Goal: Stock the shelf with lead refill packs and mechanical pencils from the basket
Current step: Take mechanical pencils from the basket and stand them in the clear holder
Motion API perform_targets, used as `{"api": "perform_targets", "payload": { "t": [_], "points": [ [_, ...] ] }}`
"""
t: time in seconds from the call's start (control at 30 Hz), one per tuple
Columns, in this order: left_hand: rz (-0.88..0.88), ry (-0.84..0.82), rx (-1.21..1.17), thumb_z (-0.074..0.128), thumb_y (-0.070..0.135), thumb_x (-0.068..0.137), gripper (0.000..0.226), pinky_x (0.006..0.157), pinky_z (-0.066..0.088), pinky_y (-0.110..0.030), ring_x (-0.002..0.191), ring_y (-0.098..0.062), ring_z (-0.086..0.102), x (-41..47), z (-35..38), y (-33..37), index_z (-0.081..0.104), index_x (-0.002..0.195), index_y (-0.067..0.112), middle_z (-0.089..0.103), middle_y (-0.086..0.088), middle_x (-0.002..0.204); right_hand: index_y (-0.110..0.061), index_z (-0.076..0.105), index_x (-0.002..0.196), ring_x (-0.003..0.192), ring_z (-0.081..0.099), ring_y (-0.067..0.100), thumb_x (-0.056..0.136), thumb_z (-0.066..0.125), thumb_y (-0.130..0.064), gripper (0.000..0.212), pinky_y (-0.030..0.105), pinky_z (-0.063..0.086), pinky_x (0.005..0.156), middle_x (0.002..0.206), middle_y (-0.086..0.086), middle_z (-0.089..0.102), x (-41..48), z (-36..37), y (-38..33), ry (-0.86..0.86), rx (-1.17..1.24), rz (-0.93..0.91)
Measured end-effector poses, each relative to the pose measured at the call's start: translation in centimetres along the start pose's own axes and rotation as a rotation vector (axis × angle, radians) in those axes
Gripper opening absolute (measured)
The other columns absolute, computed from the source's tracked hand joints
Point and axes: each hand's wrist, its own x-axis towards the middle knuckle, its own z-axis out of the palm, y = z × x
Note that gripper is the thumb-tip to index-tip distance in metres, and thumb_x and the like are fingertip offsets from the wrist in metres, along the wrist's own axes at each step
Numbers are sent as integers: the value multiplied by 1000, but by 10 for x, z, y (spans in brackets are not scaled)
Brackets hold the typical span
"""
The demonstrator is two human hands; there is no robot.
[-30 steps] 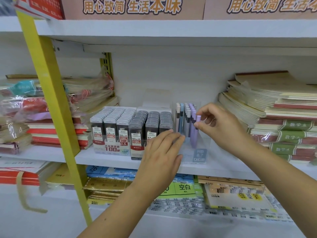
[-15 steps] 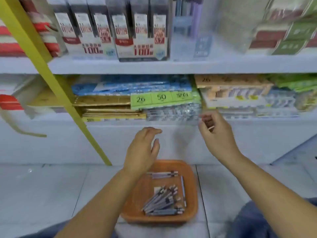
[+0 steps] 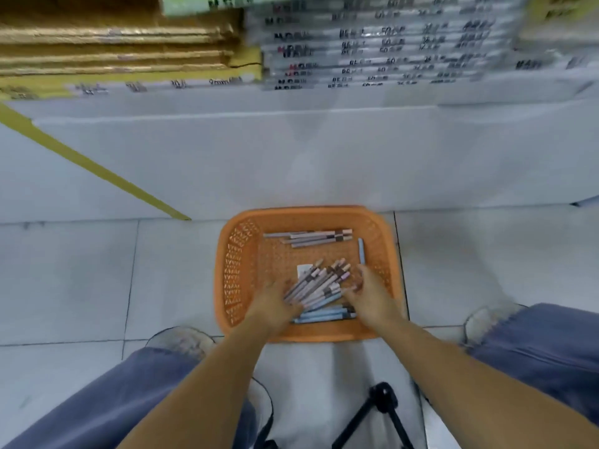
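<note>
I am squatting over the orange basket (image 3: 228,273), which is standing on the tiled floor (image 3: 81,270) between my knees, just in front of the bottom shelf (image 3: 291,103). Both my hands are inside it. The main pile of mechanical pencils (image 3: 321,286) is lying slanted in the near half of the basket, directly between the two hands. My left hand (image 3: 275,301) is resting on the lower left end of this pile and is covering the pencil ends; its fingers are hidden and blurred, so I cannot tell if they are grasping anything. My right hand (image 3: 369,296) is touching the right side of the pile with its fingers stretched out and spread, not closed around a pencil. A white pack (image 3: 303,270) is showing from under the far end of the pile. A smaller group of pencils (image 3: 311,238) is lying along the far wall, well apart from my hands, and a single blue pencil (image 3: 360,251) is lying just beyond my right hand. The goods on the shelf are too blurred to read.
</note>
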Motion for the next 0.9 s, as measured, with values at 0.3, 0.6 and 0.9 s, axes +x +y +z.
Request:
{"api": "perform_targets", "payload": {
  "t": [0.3, 0.6, 0.9],
  "points": [
    [22, 28, 142, 78, 38, 83, 63, 100, 46, -39, 121, -28, 51, 30, 19, 5, 51, 135, 16, 49, -8, 136, -18, 41, 142, 119, 53, 27, 81, 76, -10, 71, 40, 42, 107, 138, 10, 37, 23, 27, 10, 47, 38, 147],
    [-118, -3, -124, 62, 11, 93, 19, 82, 54, -36, 97, -33, 67, 40, 10, 8, 69, 110, 6, 71, -17, 104, -16, 44, 114, 86, 63, 15, 81, 77, -15, 46, 17, 47, 70, 89, -5, 61, 22, 42, 16, 124, 284, 277],
    [-227, -16, -430, 60, 26, 99, 38, 86, 53, -35, 103, -29, 64, 37, -12, -16, 56, 133, 9, 68, -15, 116, -21, 53, 79, 75, 63, 26, 78, 80, -32, 30, 41, 54, 74, 77, 3, 61, 43, 56, -6, 197, 205, 259]
  ]
}}
